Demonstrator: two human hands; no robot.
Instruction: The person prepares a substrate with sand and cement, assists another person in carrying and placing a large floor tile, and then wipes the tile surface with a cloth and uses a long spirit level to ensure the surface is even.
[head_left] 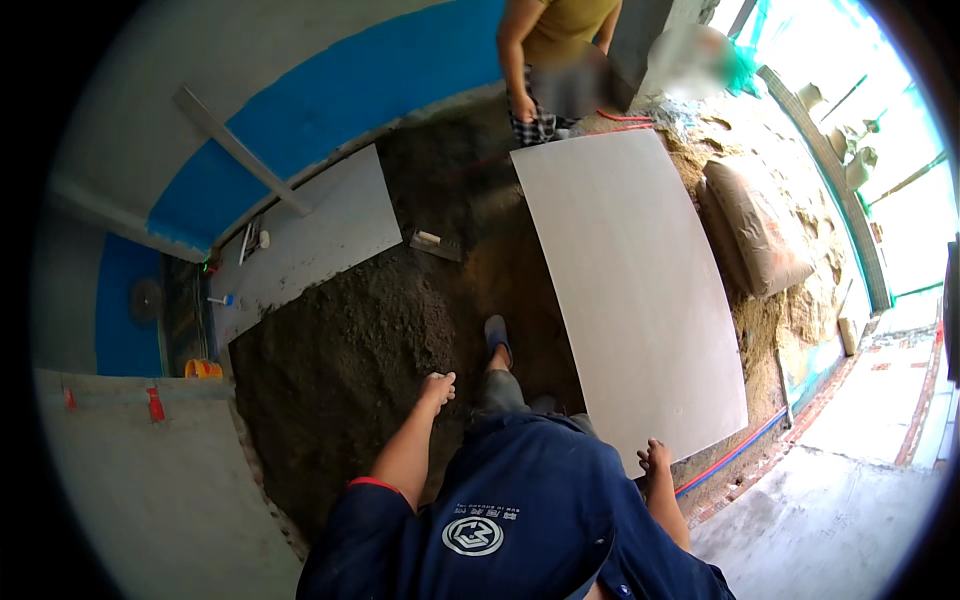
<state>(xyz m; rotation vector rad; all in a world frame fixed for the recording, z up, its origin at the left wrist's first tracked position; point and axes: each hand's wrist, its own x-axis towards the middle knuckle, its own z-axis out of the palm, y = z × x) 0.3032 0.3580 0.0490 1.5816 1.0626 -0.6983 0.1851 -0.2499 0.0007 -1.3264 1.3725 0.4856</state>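
My left hand (438, 391) hangs over the dark mortar bed (340, 360), fingers curled in, with nothing visible in them. Beside the near end of a large pale tile (640, 280) is my right hand (655, 459), its fingers loosely apart; whether it touches the tile's edge I cannot tell. That tile stretches away from me on the right. Another pale tile (330, 230) lies at the far left, bordering the mortar. Between the two tiles, a trowel (435, 243) with a light handle rests at the mortar's far side.
A person (560, 60) in a yellow top stands beyond the right-hand tile. Brown sacks (755, 230) lie on sand (800, 250) at right. Red and blue pipes (735, 452) run along the floor. A long straight bar (240, 150) leans above the left tile, near a blue-painted wall (350, 90).
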